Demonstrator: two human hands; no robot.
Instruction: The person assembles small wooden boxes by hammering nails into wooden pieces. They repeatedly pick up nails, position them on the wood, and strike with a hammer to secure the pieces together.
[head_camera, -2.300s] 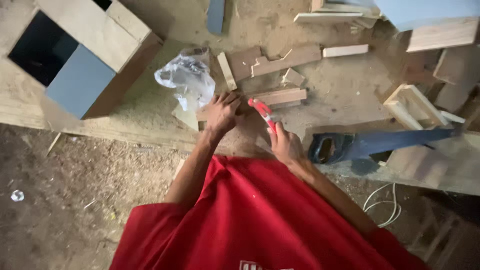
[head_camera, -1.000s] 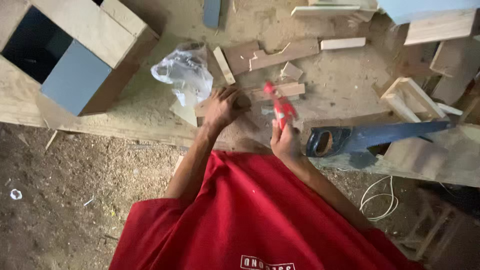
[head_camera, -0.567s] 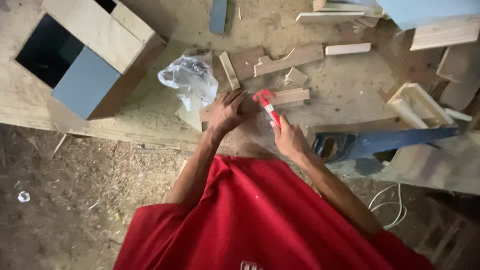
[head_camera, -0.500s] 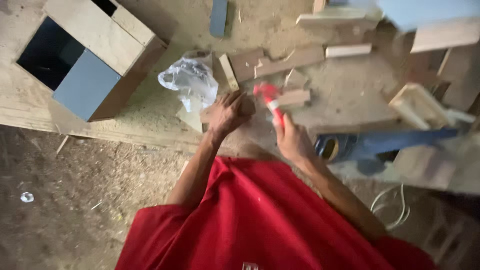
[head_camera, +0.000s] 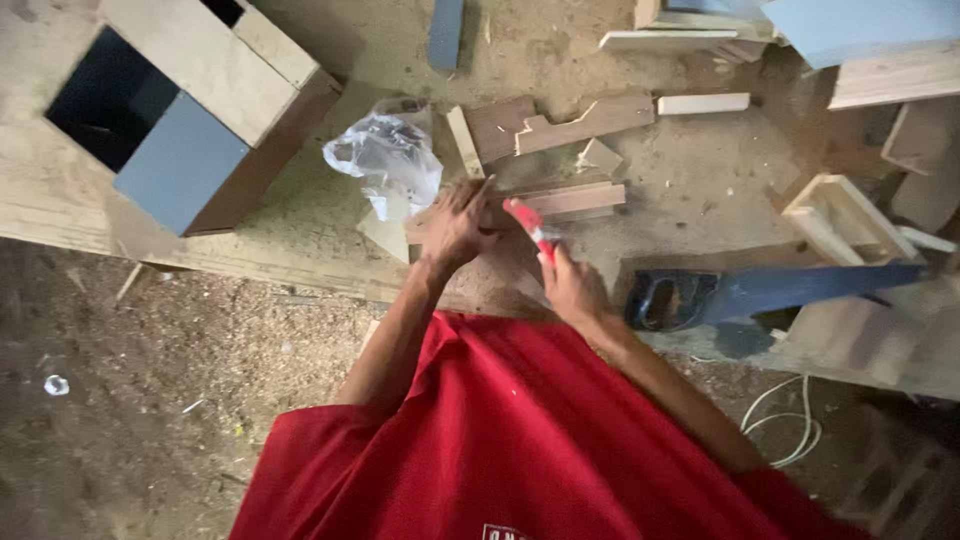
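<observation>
My left hand (head_camera: 458, 222) presses down on a flat piece of wood (head_camera: 565, 199) lying on the dusty workbench (head_camera: 690, 190). My right hand (head_camera: 572, 288) grips a red-handled tool (head_camera: 528, 222), whose red and white end points up toward the wood piece just right of my left hand. The tool's tip sits over the wood near my left fingers. Whether it touches the wood is unclear.
A crumpled clear plastic bag (head_camera: 388, 158) lies left of my left hand. A wooden box with a grey-blue panel (head_camera: 180, 110) stands at far left. A hand saw with a black handle (head_camera: 760, 293) lies to the right. Wood offcuts (head_camera: 570, 125) lie behind. Sawdust floor below.
The red-handled tool has swung up and down over the wood piece in my right hand. My left hand has stayed on the wood. The view has shifted slightly.
</observation>
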